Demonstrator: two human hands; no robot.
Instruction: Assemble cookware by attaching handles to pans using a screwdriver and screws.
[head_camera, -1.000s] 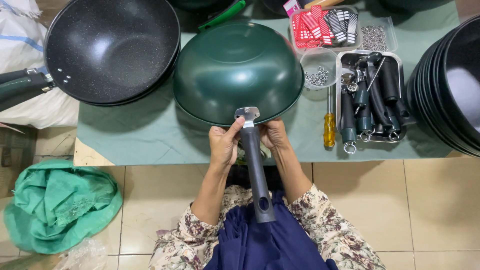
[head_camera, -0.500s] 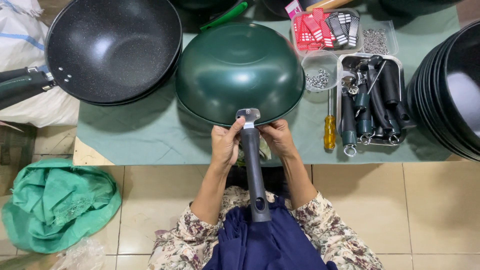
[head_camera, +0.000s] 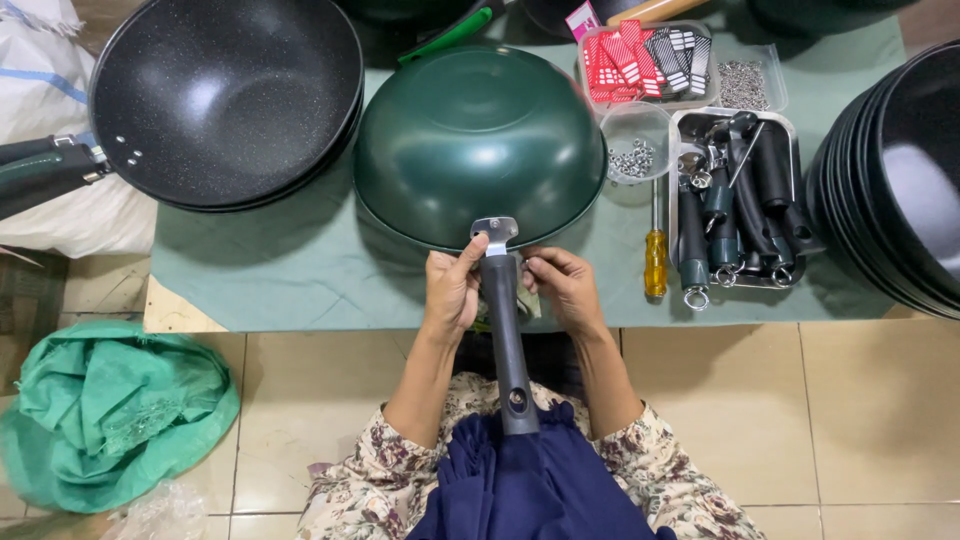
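Hands meet at the bench edge: left hand (head_camera: 452, 292) grasps the dark handle (head_camera: 506, 340) against the upturned green pan (head_camera: 478, 140), right hand (head_camera: 566, 287) pinches beside it, screwdriver (head_camera: 655, 250) untouched, so fastening seems unfinished.

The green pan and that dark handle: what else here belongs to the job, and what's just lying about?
In use: left hand, right hand, dark handle, upturned green pan.

Lying about: yellow screwdriver, tray of spare handles, stacked black pans, green cloth bundle.
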